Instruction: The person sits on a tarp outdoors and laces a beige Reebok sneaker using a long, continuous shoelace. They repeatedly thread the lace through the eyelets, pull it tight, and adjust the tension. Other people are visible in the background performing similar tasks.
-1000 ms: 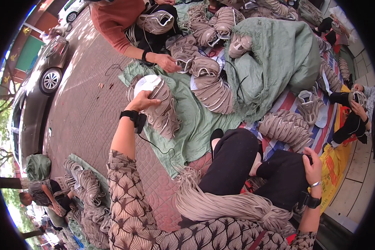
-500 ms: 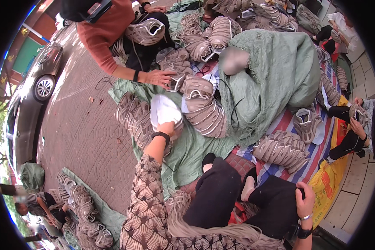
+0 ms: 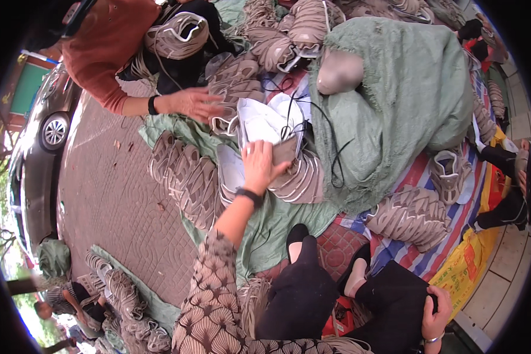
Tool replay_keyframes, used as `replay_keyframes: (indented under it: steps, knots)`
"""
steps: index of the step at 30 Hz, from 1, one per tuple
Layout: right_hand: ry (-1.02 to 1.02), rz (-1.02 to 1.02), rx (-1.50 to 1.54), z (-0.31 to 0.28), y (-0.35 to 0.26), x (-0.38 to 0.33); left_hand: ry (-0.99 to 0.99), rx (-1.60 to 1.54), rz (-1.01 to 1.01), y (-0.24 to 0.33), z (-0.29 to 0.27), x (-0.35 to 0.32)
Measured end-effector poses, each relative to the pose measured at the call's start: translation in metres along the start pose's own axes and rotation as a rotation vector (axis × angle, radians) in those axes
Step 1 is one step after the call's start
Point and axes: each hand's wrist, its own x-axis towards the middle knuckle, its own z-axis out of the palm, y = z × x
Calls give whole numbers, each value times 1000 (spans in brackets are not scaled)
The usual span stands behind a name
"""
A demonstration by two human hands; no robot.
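Note:
My left hand (image 3: 262, 166), with a dark band at the wrist, is over the end of a bent stack of grey-brown shoe uppers (image 3: 304, 180). Its fingers grip a shoe upper (image 3: 285, 151) with a white lining (image 3: 258, 123); the thumb points out to the right. Under my wrist on the left lies another white-lined piece (image 3: 231, 165). My right hand (image 3: 436, 315) curls at my right knee, over black trousers; whether anything is in its fingers I cannot make out. Dark cords (image 3: 336, 162) trail beside the stack.
A person in a coral sleeve (image 3: 103, 71) reaches a hand (image 3: 194, 104) toward the uppers from the far left. A large green woven sack (image 3: 395, 88) bulges right of centre. More stacked uppers lie at left (image 3: 186, 177) and right (image 3: 410, 217). A car (image 3: 38, 153) stands far left.
My left hand has moved right and a little up, from the white-lined piece onto the stack's end, where white linings now show. The view has shifted slightly. My right hand stays at the knee.

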Motion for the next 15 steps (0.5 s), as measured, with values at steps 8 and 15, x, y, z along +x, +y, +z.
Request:
replay_keyframes:
  steps: [8,15]
  knots:
    - [-86,41,-33,-1,-5,-1,110,-42,-127,18,8,-37]
    - [-141,113,-57,-3,-22,1,-5,-21,-165,54,15,7]
